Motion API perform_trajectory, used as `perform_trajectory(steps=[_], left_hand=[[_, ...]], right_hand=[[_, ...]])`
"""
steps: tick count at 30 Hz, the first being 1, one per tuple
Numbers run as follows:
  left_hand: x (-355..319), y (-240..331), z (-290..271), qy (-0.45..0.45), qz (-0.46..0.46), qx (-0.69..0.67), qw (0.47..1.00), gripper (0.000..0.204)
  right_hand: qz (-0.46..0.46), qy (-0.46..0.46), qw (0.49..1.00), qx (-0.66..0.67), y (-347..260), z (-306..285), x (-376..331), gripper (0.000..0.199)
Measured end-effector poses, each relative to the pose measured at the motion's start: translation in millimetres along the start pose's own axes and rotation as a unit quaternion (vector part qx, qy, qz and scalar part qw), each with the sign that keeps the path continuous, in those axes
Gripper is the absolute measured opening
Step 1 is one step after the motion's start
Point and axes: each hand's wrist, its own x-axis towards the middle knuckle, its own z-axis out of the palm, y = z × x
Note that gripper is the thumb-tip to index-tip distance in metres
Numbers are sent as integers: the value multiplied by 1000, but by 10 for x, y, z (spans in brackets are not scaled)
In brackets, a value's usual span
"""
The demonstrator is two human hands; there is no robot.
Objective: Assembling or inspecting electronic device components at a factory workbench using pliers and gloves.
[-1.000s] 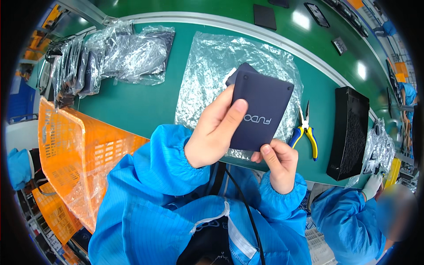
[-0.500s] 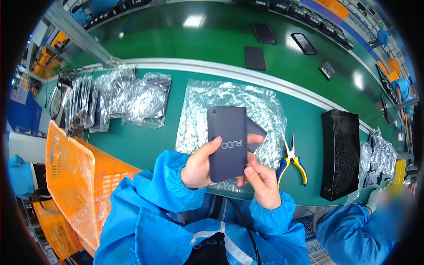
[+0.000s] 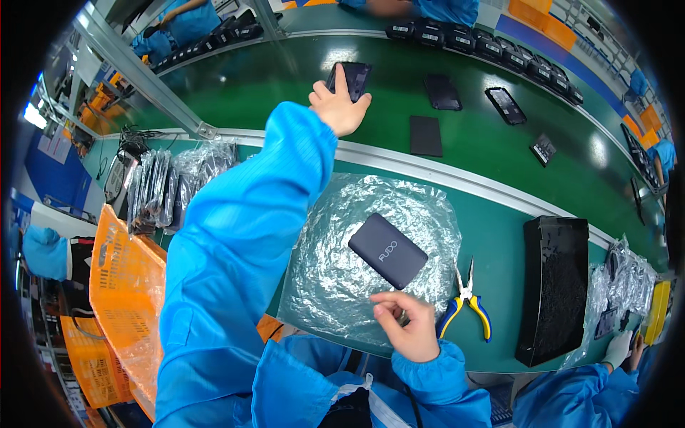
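Observation:
My left hand (image 3: 340,107) is stretched far forward over the green work surface beyond the metal rail. Its index finger and thumb are spread across a dark rectangular panel (image 3: 360,77), part of which the hand hides. A dark blue-grey rectangular cover (image 3: 389,250) with raised lettering lies at a slant on the clear plastic sheet (image 3: 321,285). Just below that cover is my right hand (image 3: 410,324), its fingers loosely bent and apart with nothing between them. Long-nose pliers (image 3: 465,296) with blue and yellow handles rest to its right, jaws slightly spread.
Bagged dark parts (image 3: 171,182) are piled left, above an orange basket (image 3: 128,285). A black open box (image 3: 555,292) stands right, beside more plastic-wrapped pieces (image 3: 617,274). Beyond the metal rail (image 3: 428,169) lie several dark plates and a frame (image 3: 505,105). A co-worker's gloved hand (image 3: 617,349) is lower right.
The lettered cover, held in both hands before, now lies on the plastic sheet. My left hand has reached far forward onto a panel not visible there earlier; the right stays near. The view has shifted.

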Motion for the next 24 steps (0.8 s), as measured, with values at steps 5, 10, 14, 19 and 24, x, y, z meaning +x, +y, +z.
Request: perform_trajectory(steps=[5, 10, 14, 19, 24], left_hand=[[399, -27, 594, 14, -58, 148, 987, 86], [420, -2, 826, 45, -52, 187, 980, 82], [432, -178, 833, 92, -3, 164, 982, 84], [59, 0, 258, -8, 59, 43, 997, 79], [-758, -246, -198, -152, 205, -293, 921, 47]], right_hand=[[-20, -5, 1000, -6, -7, -7, -2, 17], [-27, 6, 999, -24, 0, -23, -4, 17], [-47, 9, 997, -53, -2, 30, 34, 15], [-36, 60, 993, -94, -19, 28, 57, 13], [-143, 226, 847, -460, -50, 83, 237, 47]])
